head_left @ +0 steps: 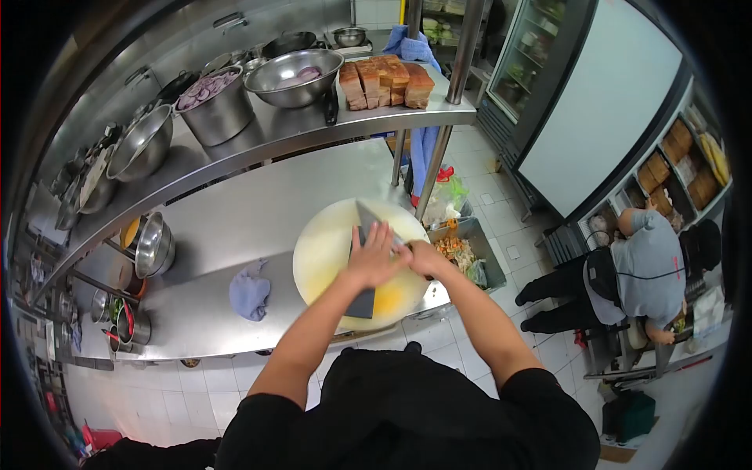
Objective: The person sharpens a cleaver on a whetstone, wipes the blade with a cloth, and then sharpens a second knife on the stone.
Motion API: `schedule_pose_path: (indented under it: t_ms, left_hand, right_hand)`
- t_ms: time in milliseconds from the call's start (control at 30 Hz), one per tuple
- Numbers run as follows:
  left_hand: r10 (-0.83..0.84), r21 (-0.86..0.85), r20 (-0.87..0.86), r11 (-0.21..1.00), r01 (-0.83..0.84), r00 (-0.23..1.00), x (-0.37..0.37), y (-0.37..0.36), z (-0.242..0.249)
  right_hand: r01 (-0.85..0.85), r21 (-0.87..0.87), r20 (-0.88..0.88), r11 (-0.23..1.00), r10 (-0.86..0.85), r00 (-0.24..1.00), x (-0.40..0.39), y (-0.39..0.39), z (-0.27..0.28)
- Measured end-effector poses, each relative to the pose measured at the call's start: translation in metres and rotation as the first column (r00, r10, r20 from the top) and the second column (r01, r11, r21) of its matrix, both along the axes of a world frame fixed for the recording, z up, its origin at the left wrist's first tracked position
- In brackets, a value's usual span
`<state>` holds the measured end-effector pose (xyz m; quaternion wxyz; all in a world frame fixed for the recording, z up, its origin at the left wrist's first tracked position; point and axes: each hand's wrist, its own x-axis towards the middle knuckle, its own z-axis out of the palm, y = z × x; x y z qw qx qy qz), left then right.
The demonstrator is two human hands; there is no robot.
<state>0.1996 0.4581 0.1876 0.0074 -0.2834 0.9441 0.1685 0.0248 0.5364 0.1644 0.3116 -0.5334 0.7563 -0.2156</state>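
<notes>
A round, yellow-stained cutting board [317,243] lies on the steel table before me. On it rests a long dark grey sharpening stone [362,305], partly covered by my hands. A broad-bladed cleaver [365,216] lies slantwise over the stone, its tip pointing away from me. My right hand [425,258] is closed around the handle at the board's right side. With fingers stretched out, my left hand [371,258] lies flat over the blade and hides part of it.
A crumpled blue cloth [251,291] lies left of the board. Overhead, a steel shelf [282,143] carries bowls, a pot of sliced onions [215,106] and meat blocks [385,81]. A scrap bin [486,249] stands right; a person [646,258] works beyond it.
</notes>
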Motion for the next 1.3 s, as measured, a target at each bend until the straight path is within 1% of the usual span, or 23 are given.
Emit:
schedule_pose_path:
  t_ms: [33,100,133,167,200,267,300,367,433,500,600,667,700,767,833,867,933,1033,1067,1133,1167,1233,1300]
  left_hand:
    - [0.004,0.002,0.001,1.0,-0.004,1.0,-0.003,-0.004,0.006]
    - [-0.009,-0.034,0.113,0.999,0.013,0.994,-0.005,-0.003,0.018]
    - [-0.046,-0.055,0.097,0.997,0.051,0.994,0.01,0.015,0.017]
    - [-0.101,-0.102,0.098,0.989,0.111,0.99,0.031,0.04,0.012]
    - [-0.157,-0.149,0.106,0.974,0.172,0.982,0.053,0.07,0.007]
    - [-0.231,-0.024,0.066,0.972,0.233,0.971,0.086,0.123,0.007]
    - [-0.258,-0.071,0.061,0.963,0.262,0.964,0.09,0.132,0.005]
    - [-0.206,-0.125,0.037,0.97,0.209,0.978,0.068,0.113,-0.006]
    - [-0.11,-0.176,-0.031,0.979,0.103,0.993,0.03,0.07,-0.002]
    - [-0.042,-0.01,-0.012,0.999,0.042,0.999,-0.003,0.026,0.012]
    - [-0.076,-0.085,0.068,0.993,0.082,0.995,0.009,0.046,0.014]
    - [-0.2,-0.128,0.158,0.967,0.22,0.967,0.049,0.096,0.017]
    - [-0.251,-0.064,0.145,0.963,0.262,0.957,0.068,0.124,0.02]
    - [-0.304,-0.006,0.13,0.952,0.307,0.944,0.072,0.131,0.017]
    - [-0.216,-0.076,0.009,0.973,0.216,0.976,0.056,0.114,0.001]
    - [-0.173,-0.141,0.049,0.974,0.179,0.984,0.038,0.092,0.004]
    - [-0.097,-0.032,0.01,0.995,0.097,0.995,0.003,0.044,0.009]
    - [-0.088,-0.045,0.091,0.995,0.093,0.992,-0.005,0.039,0.019]
    - [-0.123,-0.091,0.057,0.988,0.128,0.991,0.009,0.056,0.012]
    - [-0.235,-0.115,0.068,0.964,0.242,0.97,0.046,0.104,0.006]
    - [-0.281,-0.008,0.073,0.959,0.282,0.957,0.062,0.128,0.017]
    - [-0.287,0.025,0.008,0.958,0.286,0.958,0.069,0.147,0.016]
    - [-0.222,-0.072,0.0,0.972,0.221,0.975,0.046,0.123,0.007]
  right_hand:
    - [-0.004,0.002,0.001,1.0,0.004,1.0,0.006,-0.002,0.0]
    - [0.046,0.086,0.256,0.995,-0.067,0.964,0.011,-0.002,-0.001]
    - [0.04,-0.059,0.158,0.997,-0.03,0.987,0.011,0.013,-0.023]
    - [-0.135,0.148,0.17,0.98,0.109,0.979,0.017,0.044,0.01]
    - [-0.175,0.267,0.264,0.948,0.103,0.959,0.026,0.073,0.04]
    - [-0.352,0.354,0.329,0.867,0.236,0.914,0.025,0.111,0.054]
    - [-0.347,0.35,0.33,0.87,0.233,0.915,0.013,0.109,0.048]
    - [-0.363,0.246,0.199,0.899,0.319,0.926,-0.005,0.097,0.024]
    - [-0.207,0.217,0.174,0.954,0.171,0.97,-0.015,0.056,0.019]
    - [-0.02,0.195,0.276,0.981,-0.035,0.961,-0.009,0.032,0.021]
    - [-0.105,0.25,0.294,0.963,0.028,0.955,0.002,0.047,0.022]
    - [-0.259,0.325,0.327,0.91,0.149,0.933,0.008,0.093,0.043]
    - [-0.26,0.325,0.329,0.909,0.149,0.933,0.006,0.108,0.048]
    - [-0.409,0.482,0.417,0.775,0.208,0.885,0.002,0.124,0.053]
    - [-0.31,0.401,0.317,0.862,0.187,0.93,-0.006,0.101,0.051]
    - [-0.257,0.285,0.299,0.923,0.169,0.939,-0.013,0.082,0.038]
    - [-0.059,0.223,0.414,0.973,-0.04,0.909,-0.013,0.05,0.021]
    - [-0.023,0.224,0.468,0.974,-0.087,0.88,-0.004,0.05,0.022]
    - [-0.107,0.236,0.451,0.966,-0.011,0.892,-0.005,0.064,0.024]
    - [-0.256,0.407,0.338,0.877,0.116,0.934,0.003,0.104,0.059]
    - [-0.256,0.405,0.336,0.878,0.117,0.935,-0.001,0.116,0.059]
    - [-0.375,0.485,0.402,0.79,0.18,0.898,-0.008,0.132,0.061]
    - [-0.291,0.458,0.32,0.84,0.15,0.936,-0.022,0.107,0.049]
